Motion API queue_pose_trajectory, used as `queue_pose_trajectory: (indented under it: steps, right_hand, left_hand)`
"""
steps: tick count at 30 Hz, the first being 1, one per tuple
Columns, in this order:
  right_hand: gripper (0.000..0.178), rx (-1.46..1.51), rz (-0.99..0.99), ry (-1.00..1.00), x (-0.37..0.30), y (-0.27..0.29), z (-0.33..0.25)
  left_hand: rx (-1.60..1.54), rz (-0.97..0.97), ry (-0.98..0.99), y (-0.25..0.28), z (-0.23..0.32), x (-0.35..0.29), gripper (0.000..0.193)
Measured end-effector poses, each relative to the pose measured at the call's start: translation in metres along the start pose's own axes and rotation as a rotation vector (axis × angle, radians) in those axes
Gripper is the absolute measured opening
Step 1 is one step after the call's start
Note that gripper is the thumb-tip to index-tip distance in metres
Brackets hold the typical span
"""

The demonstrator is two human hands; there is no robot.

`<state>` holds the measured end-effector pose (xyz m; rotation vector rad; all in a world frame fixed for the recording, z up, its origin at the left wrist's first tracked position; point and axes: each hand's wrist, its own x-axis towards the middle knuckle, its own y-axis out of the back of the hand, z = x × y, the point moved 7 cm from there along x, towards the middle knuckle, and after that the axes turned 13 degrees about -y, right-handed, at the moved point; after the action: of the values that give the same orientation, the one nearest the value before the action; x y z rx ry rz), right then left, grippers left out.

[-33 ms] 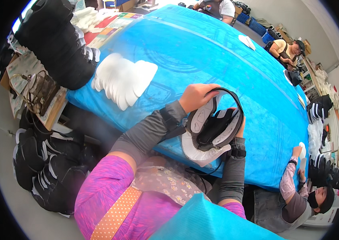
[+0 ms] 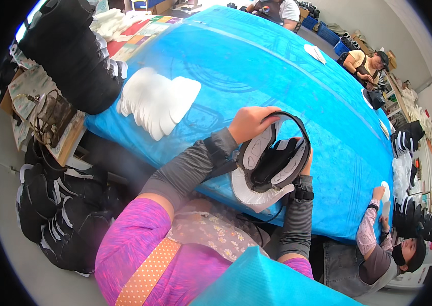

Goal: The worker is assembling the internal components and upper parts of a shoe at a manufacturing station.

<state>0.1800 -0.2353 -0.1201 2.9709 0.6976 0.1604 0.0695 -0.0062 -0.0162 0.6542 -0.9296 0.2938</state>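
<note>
I hold a black and white shoe upper [image 2: 264,168] above the near edge of the blue-covered table [image 2: 226,120]. Its opening faces up and shows the lining and white pieces inside. My left hand [image 2: 250,124] pinches the black rim at its far left side, thumb and fingers closed on it. Behind the upper's right side, my right hand [image 2: 307,162] grips it; most of those fingers are hidden by the upper. Left of my left hand, a fanned pile of white shoe-shaped pads [image 2: 157,104] lies on the table.
Tall stacks of black shoe uppers [image 2: 76,61] rise at the table's left end. More black uppers [image 2: 65,219] hang low at my left, below a brown bag [image 2: 53,117]. A co-worker [image 2: 374,260] sits at the right; another person [image 2: 371,66] works at the far right.
</note>
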Motion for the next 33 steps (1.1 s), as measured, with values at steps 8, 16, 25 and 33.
queue_pose_trajectory:
  steps: [8,16,25,33]
  right_hand:
    - [0.048,-0.085,0.011,0.028,-0.004,0.0,-0.005]
    - [0.049,-0.027,-0.002,-0.062,-0.005,-0.003,-0.001]
    - [0.046,-0.031,-0.054,-0.035,-0.008,-0.012,-0.008]
    - [0.044,-0.008,-0.139,-0.097,-0.006,-0.012,0.006]
  left_hand:
    - [-0.061,0.055,0.096,-0.004,-0.016,-0.006,0.026]
    - [-0.126,0.092,0.212,-0.007,-0.026,-0.009,0.026]
    - [-0.025,0.152,-0.033,0.006,-0.003,0.0,0.026]
    - [-0.127,0.206,0.124,0.005,-0.015,-0.005,0.02]
